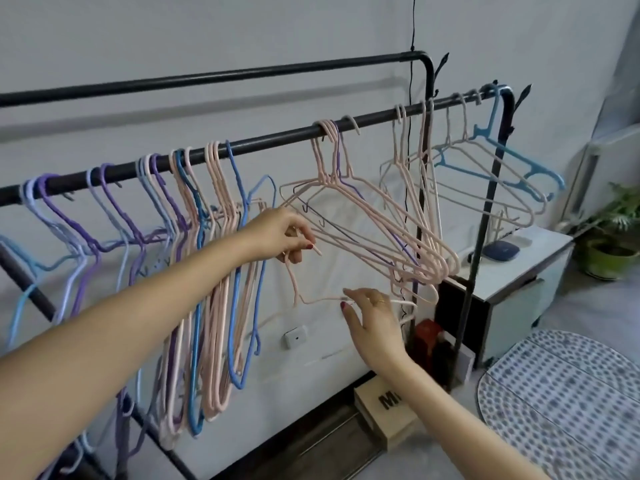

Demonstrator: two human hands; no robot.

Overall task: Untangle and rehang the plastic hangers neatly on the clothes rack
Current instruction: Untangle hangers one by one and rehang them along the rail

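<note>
pink hanger point(313, 301) | off rail point(277, 142), below it | both hands grip: left hand point(287, 237) hook, right hand point(372, 315) shoulder

The clothes rack point(263, 142) runs off the left edge, so its far end and lower legs cannot be seen. The purple hangers point(114, 216) at the left overlap so thickly that single ones cannot be counted. The left hand point(285, 237) covers the neck of the pink hanger point(294, 282) it pinches. The right hand point(372, 323) hides part of that hanger's shoulder. Lettering on the wooden box point(384, 407) is half covered by the right forearm. The potted plant point(609, 237) is blurred at the right edge.
</note>
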